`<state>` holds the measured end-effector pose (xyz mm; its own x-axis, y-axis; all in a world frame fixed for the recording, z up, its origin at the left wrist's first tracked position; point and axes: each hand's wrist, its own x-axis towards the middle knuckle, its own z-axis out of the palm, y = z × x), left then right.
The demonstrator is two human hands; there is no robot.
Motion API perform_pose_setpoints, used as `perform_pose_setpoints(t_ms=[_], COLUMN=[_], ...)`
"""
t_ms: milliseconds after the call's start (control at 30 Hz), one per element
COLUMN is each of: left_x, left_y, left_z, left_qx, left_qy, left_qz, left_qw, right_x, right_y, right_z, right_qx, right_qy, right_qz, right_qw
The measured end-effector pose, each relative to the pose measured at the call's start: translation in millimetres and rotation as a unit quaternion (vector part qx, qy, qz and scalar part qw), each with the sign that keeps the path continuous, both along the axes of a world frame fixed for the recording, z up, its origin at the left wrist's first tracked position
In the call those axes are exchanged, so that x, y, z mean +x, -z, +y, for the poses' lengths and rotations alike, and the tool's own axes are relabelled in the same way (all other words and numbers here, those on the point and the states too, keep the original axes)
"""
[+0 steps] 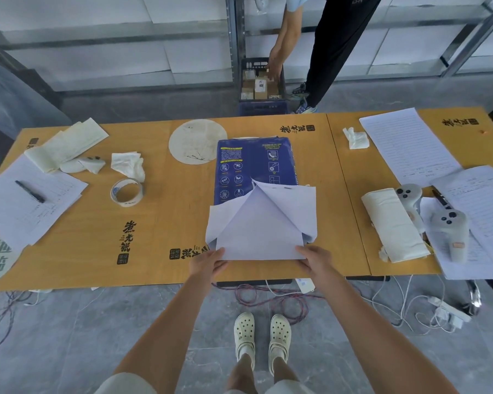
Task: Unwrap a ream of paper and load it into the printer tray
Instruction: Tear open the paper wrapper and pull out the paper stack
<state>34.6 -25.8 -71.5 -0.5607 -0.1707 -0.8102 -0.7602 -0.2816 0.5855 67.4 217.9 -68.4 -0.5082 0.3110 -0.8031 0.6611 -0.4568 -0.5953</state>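
A ream of paper in a dark blue wrapper point(251, 166) lies flat in the middle of the wooden table point(165, 223). Its near end is unfolded: white wrapper flaps point(261, 226) spread out toward me, with a pointed triangular fold on top. My left hand point(208, 264) pinches the near left corner of the flap. My right hand point(313, 260) pinches the near right corner. Both hands sit at the table's front edge. No printer or tray is in view.
A tape roll point(126, 192), crumpled tissue point(128, 164), a pen on sheets point(30, 191) and a round paper disc point(197, 142) lie to the left. Lined sheets point(407, 143), a cloth roll point(394, 228) and game controllers point(447, 228) lie right. Another person point(325, 52) reaches into a crate point(261, 81) behind the table. Cables point(273, 297) trail underfoot.
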Motion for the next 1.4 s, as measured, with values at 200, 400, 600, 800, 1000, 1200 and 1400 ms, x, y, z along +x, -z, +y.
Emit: perform_pose_setpoints(t_ms=[200,400,600,800,1000,1200,1400], left_x=[6.5,0.8,13.0,36.1,75.6,126.2,173.8], left_y=[-9.7,-8.4,-5.6,-14.8,-24.2,-40.2,-56.1], left_z=[-5.9,1.0,0.7,-8.6,-16.8,-33.4,-50.8], left_qx=[0.025,-0.021,-0.024,0.022,0.003,0.007,0.023], left_qy=[0.088,0.092,0.1,0.105,0.137,0.193,0.211], left_qz=[0.013,0.028,0.067,0.074,0.077,0.104,0.127], left_qw=[0.996,0.995,0.992,0.992,0.988,0.976,0.969], right_x=[-1.0,-9.1,0.6,33.4,70.6,127.1,183.5], right_y=[-10.6,-16.8,-18.2,-30.2,-40.3,-52.2,-58.6], right_z=[8.4,8.2,10.0,8.6,-1.8,-15.0,-30.7], right_qx=[-0.032,-0.01,-0.005,-0.034,-0.014,0.022,0.035], right_qy=[-0.057,-0.113,-0.134,-0.137,-0.126,-0.114,-0.106], right_qz=[-0.025,-0.019,0.018,0.042,0.04,0.067,0.09], right_qw=[0.998,0.993,0.991,0.989,0.991,0.991,0.99])
